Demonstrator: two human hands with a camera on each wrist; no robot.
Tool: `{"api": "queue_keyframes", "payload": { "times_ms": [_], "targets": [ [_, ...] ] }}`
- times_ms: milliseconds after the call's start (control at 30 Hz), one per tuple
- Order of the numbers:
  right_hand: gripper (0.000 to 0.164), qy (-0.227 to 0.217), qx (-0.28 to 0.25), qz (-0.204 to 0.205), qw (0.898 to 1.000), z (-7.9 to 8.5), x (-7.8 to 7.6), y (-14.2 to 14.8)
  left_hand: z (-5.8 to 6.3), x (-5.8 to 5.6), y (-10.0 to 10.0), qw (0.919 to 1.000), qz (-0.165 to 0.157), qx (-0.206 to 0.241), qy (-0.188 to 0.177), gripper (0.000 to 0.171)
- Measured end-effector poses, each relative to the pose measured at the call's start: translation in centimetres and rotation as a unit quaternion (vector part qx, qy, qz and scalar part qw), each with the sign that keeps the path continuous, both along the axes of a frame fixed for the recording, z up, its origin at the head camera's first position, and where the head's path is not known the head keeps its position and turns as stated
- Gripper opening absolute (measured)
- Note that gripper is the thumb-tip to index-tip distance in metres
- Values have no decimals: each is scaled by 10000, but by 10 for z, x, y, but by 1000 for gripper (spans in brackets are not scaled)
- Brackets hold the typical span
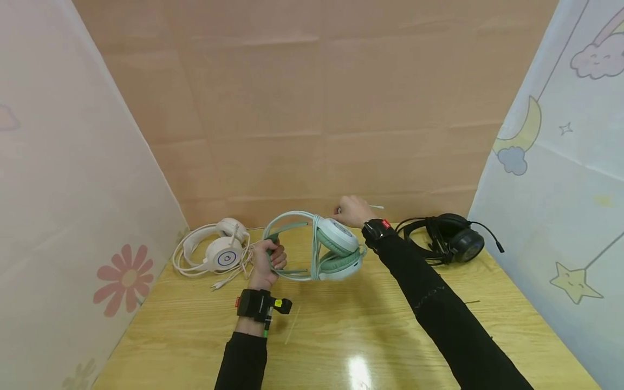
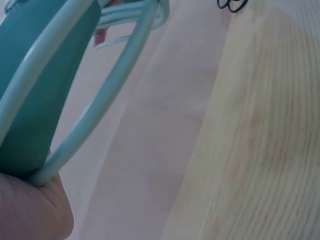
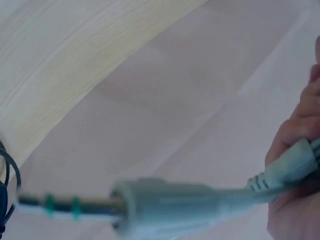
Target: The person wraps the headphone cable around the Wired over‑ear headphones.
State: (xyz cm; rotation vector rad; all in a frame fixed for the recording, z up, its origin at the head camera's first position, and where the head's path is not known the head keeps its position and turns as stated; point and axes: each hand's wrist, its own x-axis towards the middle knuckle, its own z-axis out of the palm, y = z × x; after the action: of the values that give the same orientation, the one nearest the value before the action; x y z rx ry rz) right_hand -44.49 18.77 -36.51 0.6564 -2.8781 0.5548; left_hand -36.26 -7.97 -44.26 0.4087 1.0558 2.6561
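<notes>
My left hand [image 1: 270, 262] grips the headband of mint-green headphones [image 1: 337, 237], holding them over the table with the ear cups pointing right. The thin outer band and green inner strap [image 2: 47, 110] rise from that hand in the left wrist view. Several turns of the headphones' cable [image 1: 316, 249] run around the band beside the ear cups. Just beyond the upper cup, my right hand [image 1: 353, 210] holds the cable's plug end. In the right wrist view, a pale audio plug [image 3: 165, 205] with a metal tip sticks out of that hand, beside a cable joint [image 3: 287, 165].
White headphones [image 1: 225, 253] with a loose cable lie at the left of the wooden table [image 1: 185, 336]. At the right lies a black headset [image 1: 465, 244] with a thin microphone arm. Brown paper [image 1: 317, 108] covers the back, and patterned walls [image 1: 546, 227] stand at both sides.
</notes>
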Motion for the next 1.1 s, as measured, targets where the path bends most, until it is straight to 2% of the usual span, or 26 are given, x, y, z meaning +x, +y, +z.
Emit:
{"api": "queue_keyframes", "payload": {
  "times_ms": [300, 433, 567, 767, 867, 933, 1100],
  "targets": [
    [15, -317, -306, 395, 9982, 19, 9, -18, -2, 3, 8, 9932, 654, -956, 96, 28],
    [13, -243, -348, 509, 9978, 20, 9, -22, -1, 3, 11, 9854, 927, -1418, 177, 29],
    [13, -135, -422, 594, 9973, 21, 10, -23, -2, 3, 14, 9736, 1452, -1760, 6, 33],
    [13, -139, -502, 672, 9964, 20, 14, -25, -3, 2, 19, 9483, 2149, -2335, -109, 36],
    [14, -202, -453, 646, 9967, 20, 17, -28, -3, 2, 21, 9329, 2573, -2512, -200, 36],
    [15, -195, -344, 645, 9971, 21, 19, -30, -3, 1, 22, 9198, 2893, -2627, -346, 35],
    [19, -141, -198, 624, 9978, 27, 28, -40, -2, 0, 20, 8753, 3694, -3084, -477, 30]
  ]
}}
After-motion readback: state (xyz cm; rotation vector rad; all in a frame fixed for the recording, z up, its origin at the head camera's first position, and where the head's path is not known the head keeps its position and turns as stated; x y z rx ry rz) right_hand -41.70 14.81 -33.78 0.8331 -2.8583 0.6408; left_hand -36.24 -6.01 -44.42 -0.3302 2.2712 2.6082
